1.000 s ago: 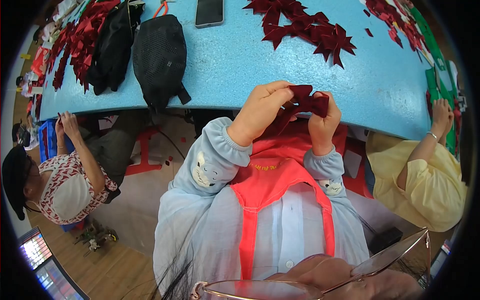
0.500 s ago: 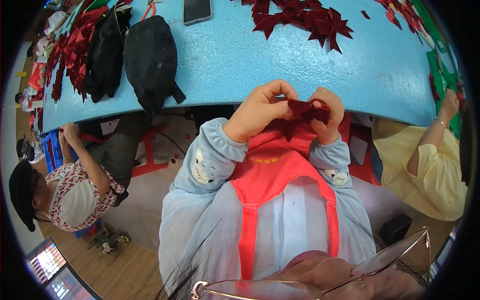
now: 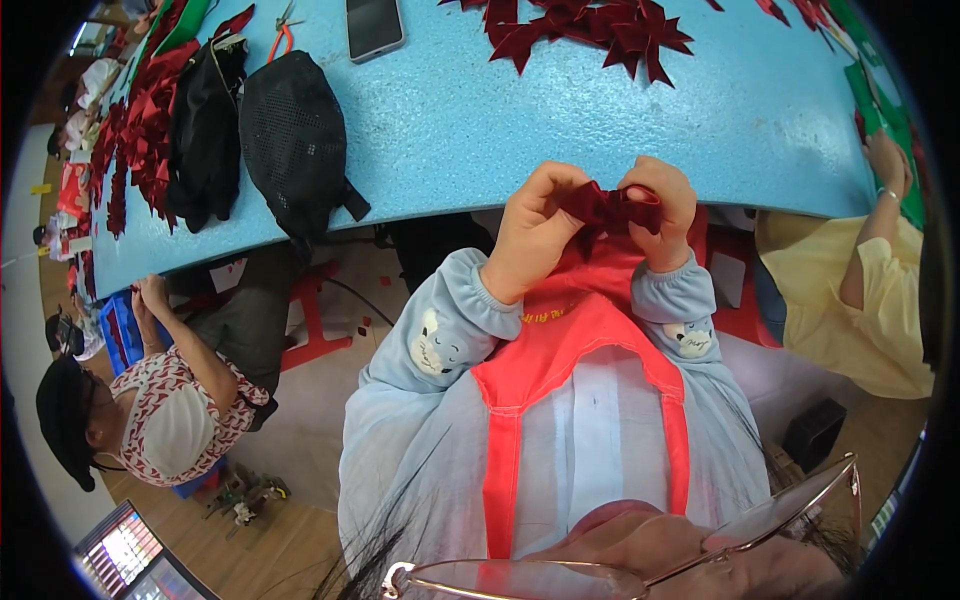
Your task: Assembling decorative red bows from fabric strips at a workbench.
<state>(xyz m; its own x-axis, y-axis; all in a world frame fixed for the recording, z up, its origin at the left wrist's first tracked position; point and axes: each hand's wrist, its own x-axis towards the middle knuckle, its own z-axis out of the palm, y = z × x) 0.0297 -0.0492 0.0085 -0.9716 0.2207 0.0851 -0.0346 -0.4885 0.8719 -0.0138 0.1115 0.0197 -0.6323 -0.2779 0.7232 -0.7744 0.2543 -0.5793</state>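
Note:
A dark red velvet bow (image 3: 607,208) is held between my two hands, in front of the table's near edge and above my red apron (image 3: 590,330). My left hand (image 3: 535,225) pinches its left loop with thumb and forefinger. Curled around the right loop are the fingers of my right hand (image 3: 665,205). The bow's middle and both loops show; the fingertips behind it are hidden. Several finished-looking dark red bows (image 3: 600,35) lie in a loose pile on the blue table (image 3: 520,130) beyond my hands.
Left on the table are a black mesh bag (image 3: 293,135), a second black bag (image 3: 205,130), orange-handled pliers (image 3: 281,40), a phone (image 3: 375,28) and a heap of red bows (image 3: 150,130). Co-workers sit at left (image 3: 170,400) and right (image 3: 850,300), the right one near green material (image 3: 880,110).
The bow now faces more openly, with both loops spread and its middle visible. My hands have shifted slightly right in view. The whole scene has turned a little as my head moved.

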